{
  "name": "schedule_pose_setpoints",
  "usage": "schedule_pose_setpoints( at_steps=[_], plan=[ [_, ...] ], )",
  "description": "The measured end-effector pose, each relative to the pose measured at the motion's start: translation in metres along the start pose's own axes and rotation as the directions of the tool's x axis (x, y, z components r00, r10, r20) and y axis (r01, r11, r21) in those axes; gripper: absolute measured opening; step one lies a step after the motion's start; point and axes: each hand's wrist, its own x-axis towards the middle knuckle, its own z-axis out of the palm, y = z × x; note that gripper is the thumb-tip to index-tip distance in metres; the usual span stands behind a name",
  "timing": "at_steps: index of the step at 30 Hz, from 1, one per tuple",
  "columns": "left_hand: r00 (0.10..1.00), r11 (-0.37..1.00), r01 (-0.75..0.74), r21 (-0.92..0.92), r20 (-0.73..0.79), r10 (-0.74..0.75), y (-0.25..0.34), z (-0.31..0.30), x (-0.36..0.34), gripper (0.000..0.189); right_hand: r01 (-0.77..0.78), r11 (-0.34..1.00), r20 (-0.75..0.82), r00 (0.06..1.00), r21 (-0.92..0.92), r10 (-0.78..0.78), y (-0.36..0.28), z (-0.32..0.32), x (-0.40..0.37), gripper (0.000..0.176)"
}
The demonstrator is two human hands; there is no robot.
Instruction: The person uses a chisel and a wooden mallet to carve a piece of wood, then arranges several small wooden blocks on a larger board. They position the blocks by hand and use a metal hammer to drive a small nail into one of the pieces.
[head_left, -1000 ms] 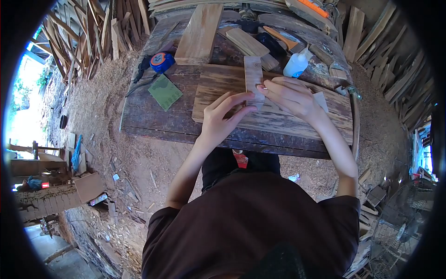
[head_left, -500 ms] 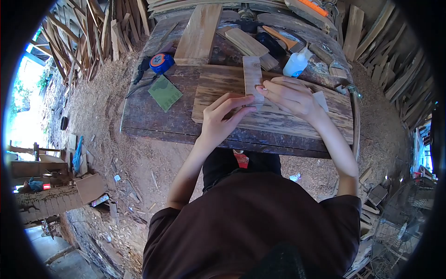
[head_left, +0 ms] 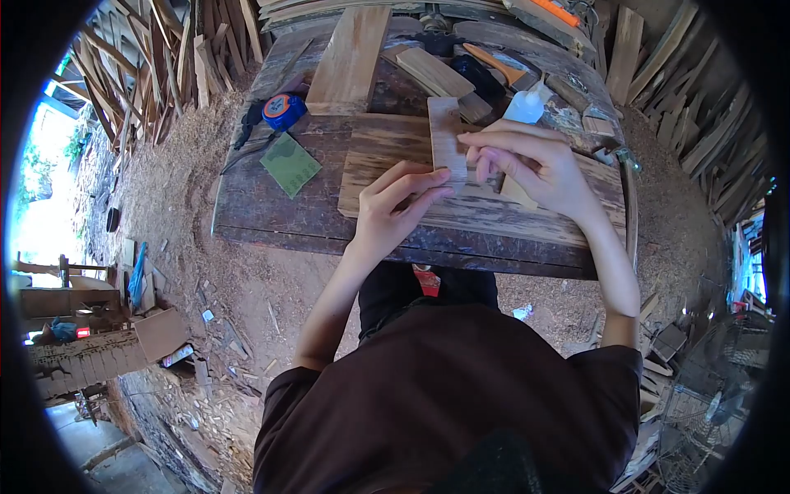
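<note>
Small wood strip (head_left: 447, 136), flat on wide board (head_left: 383, 160) mid-workbench (head_left: 255, 206): pinned by splayed left hand (head_left: 395, 206); right hand (head_left: 535, 165) bunched at its right edge, grip unclear; seemingly aligning, next needing steady squaring pressure.

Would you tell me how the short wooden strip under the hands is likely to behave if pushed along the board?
The wooden strip looks flat and thin, so it would probably slide rather than roll or tip on the wide board. It seems stiff and likely light; the left hand steadies it with fingertips alone.
</note>
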Motion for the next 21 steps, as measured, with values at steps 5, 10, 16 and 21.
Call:
schedule_pose_setpoints(
  at_steps=[5, 10, 16, 21],
  plan=[
    [1.0, 1.0, 0.008, 0.004, -0.005, -0.008, 0.0, 0.001, 0.0, 0.024, -0.274, 0.943, 0.156, 0.956, 0.19, 0.247, -0.009, 0.002, 0.002, 0.019],
    [1.0, 1.0, -0.009, 0.006, -0.007, 0.009, 0.0, -0.001, 0.0, 0.025, -0.156, 0.966, 0.059, 0.987, 0.205, 0.147, 0.002, 0.014, 0.004, 0.015],
    [1.0, 1.0, -0.009, 0.019, -0.006, 0.009, 0.0, 0.0, 0.0, 0.026, -0.11, 0.983, -0.054, 0.991, 0.145, 0.119, 0.007, 0.02, 0.005, 0.015],
    [1.0, 1.0, -0.022, 0.016, -0.013, 0.022, -0.001, 0.0, -0.001, 0.026, -0.184, 0.966, -0.12, 0.971, 0.181, 0.208, 0.009, 0.028, 0.001, 0.01]
  ],
)
